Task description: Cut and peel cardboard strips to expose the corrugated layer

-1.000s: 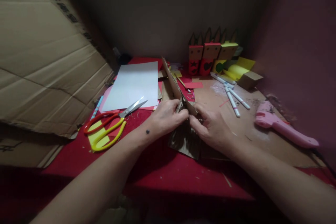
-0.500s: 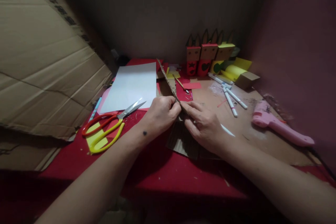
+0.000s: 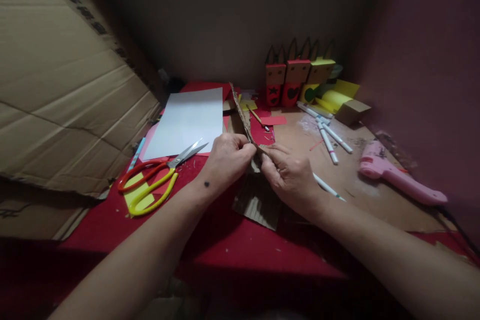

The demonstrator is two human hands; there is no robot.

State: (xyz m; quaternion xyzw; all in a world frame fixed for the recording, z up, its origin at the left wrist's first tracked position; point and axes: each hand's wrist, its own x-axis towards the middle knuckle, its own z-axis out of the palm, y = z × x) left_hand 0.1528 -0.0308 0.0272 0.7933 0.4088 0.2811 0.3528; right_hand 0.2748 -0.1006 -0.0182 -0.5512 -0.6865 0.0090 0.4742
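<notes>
A piece of brown corrugated cardboard (image 3: 258,200) lies bent on the red table (image 3: 225,240), one flap standing up and running away from me. My left hand (image 3: 227,160) pinches the flap's near end from the left. My right hand (image 3: 290,175) pinches the same fold from the right, fingertips almost touching the left ones. Both hands are closed on the cardboard.
Scissors (image 3: 157,180) with orange and yellow handles lie left, beside a white sheet (image 3: 187,120). A large cardboard panel (image 3: 63,85) leans at the left. Marker pens (image 3: 326,135), a pink glue gun (image 3: 397,177), and painted cardboard figures (image 3: 296,80) stand right and back.
Both hands shifted slightly along the fold and the upright flap changed its tilt. A marker under my right wrist now shows more.
</notes>
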